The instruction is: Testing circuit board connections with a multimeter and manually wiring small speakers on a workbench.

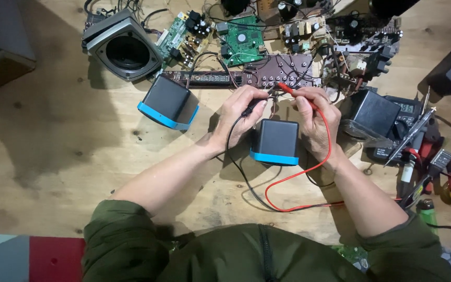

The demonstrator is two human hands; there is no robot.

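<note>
Toward the table's far edge, left hand [244,112] pinches the black probe [254,106] and right hand [314,117] the red probe [288,90], fingers pressed together, both tips angled inward onto the long brown circuit board [283,70] just beyond the small black speaker [275,141].

Dim, warm light, soft shadows thrown leftward, sharp focus, bowed edges.

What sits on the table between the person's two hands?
In the head view, a small black cube speaker with a blue base stands between the left hand, holding the black probe, and the right hand, holding the red probe.
</note>
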